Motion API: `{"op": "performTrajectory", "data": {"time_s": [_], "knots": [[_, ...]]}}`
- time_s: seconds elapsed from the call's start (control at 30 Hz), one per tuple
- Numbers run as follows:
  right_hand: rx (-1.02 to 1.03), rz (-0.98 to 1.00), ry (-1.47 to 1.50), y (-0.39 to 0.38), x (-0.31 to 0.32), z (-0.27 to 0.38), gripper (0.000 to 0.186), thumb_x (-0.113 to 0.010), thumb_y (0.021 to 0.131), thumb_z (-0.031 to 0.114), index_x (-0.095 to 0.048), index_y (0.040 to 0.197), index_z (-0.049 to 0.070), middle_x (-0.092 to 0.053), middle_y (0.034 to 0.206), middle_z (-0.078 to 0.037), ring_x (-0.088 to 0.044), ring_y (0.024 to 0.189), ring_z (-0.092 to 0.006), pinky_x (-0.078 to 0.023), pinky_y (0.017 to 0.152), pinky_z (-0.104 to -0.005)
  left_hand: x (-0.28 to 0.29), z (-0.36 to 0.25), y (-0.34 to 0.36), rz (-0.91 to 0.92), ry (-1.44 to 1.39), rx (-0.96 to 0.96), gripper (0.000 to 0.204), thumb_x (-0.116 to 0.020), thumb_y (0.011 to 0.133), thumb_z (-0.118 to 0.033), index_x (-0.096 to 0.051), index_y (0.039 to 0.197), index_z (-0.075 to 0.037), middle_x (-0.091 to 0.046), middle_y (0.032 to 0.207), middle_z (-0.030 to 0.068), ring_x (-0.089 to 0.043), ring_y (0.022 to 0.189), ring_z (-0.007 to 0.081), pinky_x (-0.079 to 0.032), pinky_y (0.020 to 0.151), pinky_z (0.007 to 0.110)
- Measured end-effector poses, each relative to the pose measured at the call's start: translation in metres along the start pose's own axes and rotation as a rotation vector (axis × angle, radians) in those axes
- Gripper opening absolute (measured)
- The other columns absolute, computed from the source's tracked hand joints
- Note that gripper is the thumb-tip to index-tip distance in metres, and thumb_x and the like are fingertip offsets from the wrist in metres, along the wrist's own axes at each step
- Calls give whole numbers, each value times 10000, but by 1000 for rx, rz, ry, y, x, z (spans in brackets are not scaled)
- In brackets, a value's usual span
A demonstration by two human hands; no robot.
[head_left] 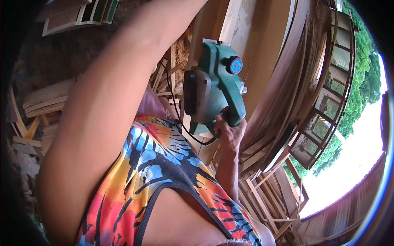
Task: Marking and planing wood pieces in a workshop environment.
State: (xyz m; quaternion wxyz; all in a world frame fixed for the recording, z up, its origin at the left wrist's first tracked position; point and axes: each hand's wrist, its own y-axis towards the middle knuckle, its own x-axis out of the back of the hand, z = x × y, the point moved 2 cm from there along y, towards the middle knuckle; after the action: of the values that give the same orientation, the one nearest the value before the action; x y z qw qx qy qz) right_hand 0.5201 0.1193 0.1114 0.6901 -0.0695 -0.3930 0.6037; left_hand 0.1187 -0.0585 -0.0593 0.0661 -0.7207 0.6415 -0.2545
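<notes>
My right hand (230,132) grips the handle of a green electric planer (217,84) with a grey side housing and a blue knob. The planer rests against a long pale wooden board (250,37) that runs up toward the top of the view. A black power cord (179,117) hangs from the planer past my colourful patterned top (164,172). My left arm (106,106) stretches up across the view to the top edge, where the hand is cut off and hidden.
Scrap wood strips (41,102) lie piled at the left. Curved wooden boards and a slatted window frame (328,102) stand at the right, with loose slats (266,197) below them. Framed panels (78,16) sit at the top left. Green trees (363,78) show outside.
</notes>
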Motion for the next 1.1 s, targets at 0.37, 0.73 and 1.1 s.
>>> {"op": "performTrajectory", "data": {"time_s": [0.37,0.73,1.1], "knots": [[-15,8,-59,17,0,3,170,-773,825,89,-635,893,18,-601,643,-12,-561,550,-100,-449,527,-271,-3,18,-19,33,-15,-49,1372,-851,694,-418,83,1567,78,-133,1641,321,-216,1526,388,-230,1248,391],[-26,39,-77,48,1,47,200,-804,823,153,-645,810,31,-595,618,1,-542,576,-96,-455,555,-290,-11,53,-27,-71,-176,-105,1330,-859,720,-492,-20,1575,85,-169,1629,329,-209,1525,404,-214,1251,427],[110,85,-196,135,-11,132,250,-790,853,226,-647,790,31,-584,586,-4,-551,542,-107,-452,537,-304,-35,277,-180,867,150,-54,497,-540,944,-419,-661,1222,-26,-721,1057,191,-686,974,303,-522,856,419]]}}
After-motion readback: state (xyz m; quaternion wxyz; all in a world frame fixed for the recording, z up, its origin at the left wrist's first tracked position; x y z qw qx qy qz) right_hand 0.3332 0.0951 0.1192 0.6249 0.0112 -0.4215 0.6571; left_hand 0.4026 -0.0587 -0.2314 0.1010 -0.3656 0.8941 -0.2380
